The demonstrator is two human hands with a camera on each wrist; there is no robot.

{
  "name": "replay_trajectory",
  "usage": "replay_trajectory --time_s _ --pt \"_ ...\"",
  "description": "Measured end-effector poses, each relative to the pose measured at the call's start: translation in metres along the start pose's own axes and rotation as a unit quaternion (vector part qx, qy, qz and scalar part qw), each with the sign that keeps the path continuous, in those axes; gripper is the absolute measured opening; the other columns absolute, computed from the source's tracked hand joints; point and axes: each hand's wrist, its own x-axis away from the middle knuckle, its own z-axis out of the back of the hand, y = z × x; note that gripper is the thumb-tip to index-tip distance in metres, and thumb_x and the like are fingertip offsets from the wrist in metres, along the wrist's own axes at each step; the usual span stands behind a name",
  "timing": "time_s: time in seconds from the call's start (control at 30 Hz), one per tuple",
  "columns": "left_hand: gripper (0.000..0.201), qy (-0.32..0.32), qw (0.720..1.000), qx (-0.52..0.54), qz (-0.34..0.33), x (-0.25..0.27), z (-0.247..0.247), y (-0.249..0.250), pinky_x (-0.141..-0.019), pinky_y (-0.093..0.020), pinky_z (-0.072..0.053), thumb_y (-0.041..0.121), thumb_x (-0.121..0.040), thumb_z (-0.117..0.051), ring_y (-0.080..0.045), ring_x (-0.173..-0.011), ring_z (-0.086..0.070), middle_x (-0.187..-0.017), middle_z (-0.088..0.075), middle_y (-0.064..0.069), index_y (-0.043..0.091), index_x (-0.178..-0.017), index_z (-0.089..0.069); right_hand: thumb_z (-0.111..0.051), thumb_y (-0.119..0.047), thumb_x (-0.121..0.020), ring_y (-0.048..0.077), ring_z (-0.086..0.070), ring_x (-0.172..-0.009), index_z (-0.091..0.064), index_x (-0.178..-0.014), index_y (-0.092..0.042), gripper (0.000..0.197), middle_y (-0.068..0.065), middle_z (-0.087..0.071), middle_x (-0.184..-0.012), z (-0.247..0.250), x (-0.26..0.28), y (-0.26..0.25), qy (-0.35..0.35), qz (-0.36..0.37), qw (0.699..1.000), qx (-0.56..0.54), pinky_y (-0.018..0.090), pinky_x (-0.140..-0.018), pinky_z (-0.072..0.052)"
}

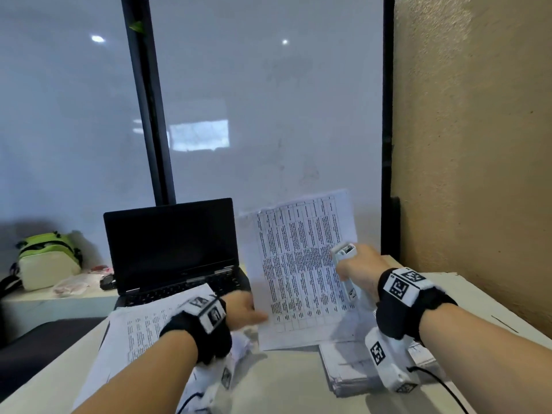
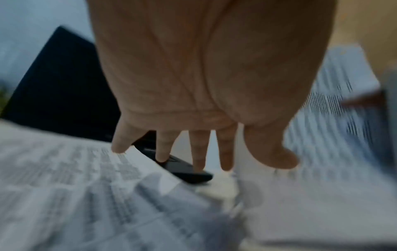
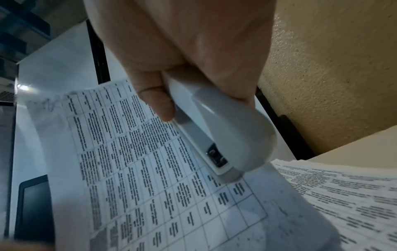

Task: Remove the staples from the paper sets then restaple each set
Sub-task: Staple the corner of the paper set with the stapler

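Paper set [image 1: 301, 270], raised near-upright over the worktop [image 1: 286, 380] right of the laptop [image 1: 170, 249], looks light and floppy, best pinched near a corner; left hand [image 1: 242, 309] fingers lie straight at its lower edge, while right hand [image 1: 358, 270] fingers curl around the stapler [image 3: 225, 135].

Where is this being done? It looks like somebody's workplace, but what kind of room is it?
Most likely an office desk in a partitioned cubicle. An open laptop stands at the back of the desk, printed paper sets are stacked about, a stapler is in use, and a frosted glass partition walls off the space.
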Motion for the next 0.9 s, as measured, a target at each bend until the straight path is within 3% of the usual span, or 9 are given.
replay_trajectory --time_s 0.07,0.17,0.3,0.4,0.47,0.6,0.67,0.8,0.9 --pt "0.046 -0.067 0.989 -0.127 0.035 0.007 -0.012 -0.008 -0.102 -0.031 -0.041 0.052 -0.093 -0.052 -0.018 -0.120 -0.055 -0.132 -0.059 0.002 0.025 -0.128 -0.060 -0.047 0.017 -0.075 0.015 -0.047 -0.057 -0.064 -0.084 -0.017 0.040 0.003 -0.053 -0.066 -0.002 0.002 -0.003 0.009 -0.005 1.000 -0.003 0.023 -0.054 -0.039" --pt "0.044 -0.081 0.983 -0.153 0.066 0.011 -0.022 -0.017 -0.099 -0.031 -0.038 0.057 -0.091 -0.051 -0.017 -0.121 -0.052 -0.132 -0.056 0.006 0.029 -0.123 -0.062 -0.048 0.018 -0.074 0.017 -0.047 -0.060 -0.064 -0.079 -0.019 0.040 0.004 -0.051 -0.067 -0.006 0.003 -0.006 0.012 -0.005 1.000 -0.011 0.025 -0.058 -0.039" --pt "0.048 -0.070 0.984 -0.149 0.075 0.016 -0.019 -0.027 -0.086 -0.027 -0.042 0.059 -0.090 -0.052 -0.014 -0.099 -0.057 -0.120 -0.065 0.001 0.021 -0.113 -0.067 -0.047 0.015 -0.076 0.019 -0.046 -0.062 -0.060 -0.078 -0.018 0.036 0.005 -0.049 -0.068 -0.014 0.007 -0.011 0.003 -0.011 1.000 -0.009 0.024 -0.056 -0.040" --pt "0.049 -0.100 0.981 -0.146 0.083 0.028 -0.009 -0.039 -0.092 -0.032 -0.046 0.063 -0.089 -0.049 -0.014 -0.091 -0.056 -0.106 -0.067 0.000 0.020 -0.101 -0.071 -0.048 0.014 -0.078 0.017 -0.045 -0.062 -0.059 -0.080 -0.018 0.034 0.004 -0.049 -0.070 -0.023 0.012 -0.016 -0.002 -0.002 1.000 -0.007 0.023 -0.055 -0.037" --pt "0.049 -0.101 0.981 -0.143 0.083 0.037 -0.003 -0.046 -0.094 -0.031 -0.045 0.057 -0.093 -0.047 -0.014 -0.093 -0.055 -0.110 -0.067 -0.002 0.016 -0.109 -0.070 -0.049 0.013 -0.080 0.016 -0.045 -0.062 -0.059 -0.081 -0.017 0.031 0.004 -0.049 -0.070 -0.029 0.014 -0.019 -0.002 -0.001 1.000 -0.005 0.022 -0.054 -0.036" --pt "0.047 -0.013 0.993 -0.103 0.050 0.047 0.019 -0.056 -0.096 -0.030 -0.044 0.050 -0.098 -0.043 -0.017 -0.111 -0.058 -0.125 -0.061 -0.003 0.014 -0.121 -0.062 -0.052 0.012 -0.077 0.020 -0.049 -0.070 -0.064 -0.090 -0.010 0.028 0.008 -0.054 -0.078 -0.042 0.015 -0.026 -0.015 -0.005 1.000 -0.006 0.026 -0.062 -0.041" --pt "0.048 0.059 0.998 0.015 0.023 0.042 0.027 -0.061 -0.103 -0.032 -0.043 0.045 -0.095 -0.053 -0.017 -0.121 -0.054 -0.133 -0.056 -0.001 0.014 -0.131 -0.053 -0.051 0.012 -0.076 0.021 -0.051 -0.074 -0.066 -0.096 -0.004 0.029 0.012 -0.058 -0.086 -0.044 0.017 -0.030 -0.020 -0.003 1.000 -0.008 0.028 -0.065 -0.042" --pt "0.079 0.229 0.911 0.343 -0.004 0.035 0.047 -0.047 -0.093 -0.035 -0.052 0.035 -0.086 -0.069 -0.024 -0.119 -0.057 -0.138 -0.050 -0.010 0.008 -0.147 -0.026 -0.047 0.015 -0.072 0.026 -0.054 -0.092 -0.068 -0.091 -0.008 0.036 0.020 -0.063 -0.115 -0.044 0.023 -0.040 -0.043 0.007 0.998 -0.033 0.030 -0.070 -0.044" --pt "0.041 0.320 0.837 0.443 -0.034 0.035 0.068 -0.028 -0.081 -0.038 -0.056 0.022 -0.090 -0.066 -0.023 -0.095 -0.067 -0.117 -0.065 -0.013 0.007 -0.124 -0.050 -0.048 0.015 -0.069 0.035 -0.057 -0.107 -0.068 -0.081 -0.011 0.034 0.023 -0.060 -0.121 -0.039 0.027 -0.044 -0.058 0.012 0.998 -0.019 0.036 -0.080 -0.047"
